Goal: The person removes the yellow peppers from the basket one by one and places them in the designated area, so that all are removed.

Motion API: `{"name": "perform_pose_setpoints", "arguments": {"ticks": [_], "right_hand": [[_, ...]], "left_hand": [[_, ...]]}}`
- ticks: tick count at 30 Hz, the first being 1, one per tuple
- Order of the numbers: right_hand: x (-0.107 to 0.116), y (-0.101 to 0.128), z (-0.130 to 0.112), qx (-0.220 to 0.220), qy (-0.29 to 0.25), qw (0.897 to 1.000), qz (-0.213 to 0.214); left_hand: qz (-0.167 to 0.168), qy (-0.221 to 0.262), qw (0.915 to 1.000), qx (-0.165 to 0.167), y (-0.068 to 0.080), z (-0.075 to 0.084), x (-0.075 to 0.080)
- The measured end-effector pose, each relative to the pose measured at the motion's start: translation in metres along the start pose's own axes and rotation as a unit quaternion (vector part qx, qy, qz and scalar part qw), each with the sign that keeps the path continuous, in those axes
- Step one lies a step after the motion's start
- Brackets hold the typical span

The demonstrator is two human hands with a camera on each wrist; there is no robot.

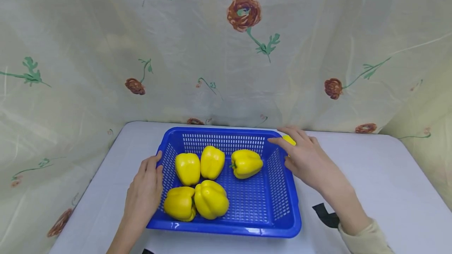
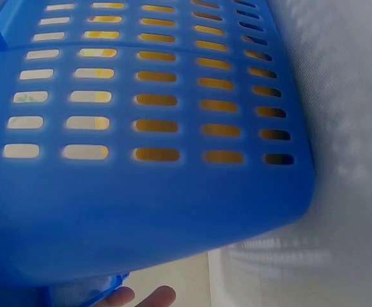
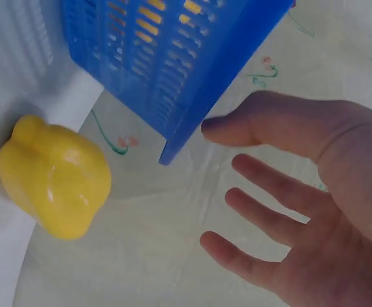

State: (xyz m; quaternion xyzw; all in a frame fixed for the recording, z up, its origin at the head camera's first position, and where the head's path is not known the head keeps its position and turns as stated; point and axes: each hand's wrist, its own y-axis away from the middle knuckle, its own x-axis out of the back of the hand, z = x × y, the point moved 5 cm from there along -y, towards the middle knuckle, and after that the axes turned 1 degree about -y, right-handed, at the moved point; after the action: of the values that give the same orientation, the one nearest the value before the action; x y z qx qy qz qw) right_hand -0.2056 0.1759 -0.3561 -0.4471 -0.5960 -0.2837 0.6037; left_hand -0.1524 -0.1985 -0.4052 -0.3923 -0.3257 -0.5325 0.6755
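A blue plastic basket (image 1: 243,231) holds several yellow bell peppers, among them a pepper (image 1: 246,164) on its side and another pepper (image 1: 212,199) at the near left. My left hand (image 1: 144,187) lies along the basket's left rim, fingers extended. In the left wrist view, two of its fingertips (image 2: 159,297) show past the basket's edge. My right hand (image 1: 307,156) reaches over the far right corner with its fingers spread and nothing in them. Its thumb tip is right at the rim in the right wrist view. Outside the basket sits one yellow pepper (image 3: 57,176), mostly hidden behind that hand from above.
The basket stands on a white table (image 1: 374,175). Behind it hangs a pale curtain (image 1: 183,42) with a flower print. A black strip (image 1: 326,215) lies near the right forearm, and part of a dark object (image 1: 147,251) shows at the bottom edge.
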Motion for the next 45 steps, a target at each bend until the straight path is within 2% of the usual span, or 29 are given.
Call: {"name": "perform_pose_setpoints", "arguments": {"ticks": [8,18,36,45], "right_hand": [[-0.012,-0.008,-0.019,0.054,-0.020,0.998,-0.009],[-0.031,-0.019,-0.038,0.087,-0.036,0.995,-0.038],[-0.052,-0.025,-0.048,0.090,-0.031,0.991,-0.096],[-0.051,-0.022,-0.047,0.076,-0.012,0.993,-0.084]], "left_hand": [[-0.004,-0.001,1.0000,0.003,0.000,-0.002,-0.003],[0.000,-0.006,1.0000,0.001,0.000,-0.002,-0.002],[0.000,-0.005,1.0000,0.004,0.000,-0.001,-0.001],[0.006,-0.007,0.9999,0.005,0.000,0.000,0.000]]}}
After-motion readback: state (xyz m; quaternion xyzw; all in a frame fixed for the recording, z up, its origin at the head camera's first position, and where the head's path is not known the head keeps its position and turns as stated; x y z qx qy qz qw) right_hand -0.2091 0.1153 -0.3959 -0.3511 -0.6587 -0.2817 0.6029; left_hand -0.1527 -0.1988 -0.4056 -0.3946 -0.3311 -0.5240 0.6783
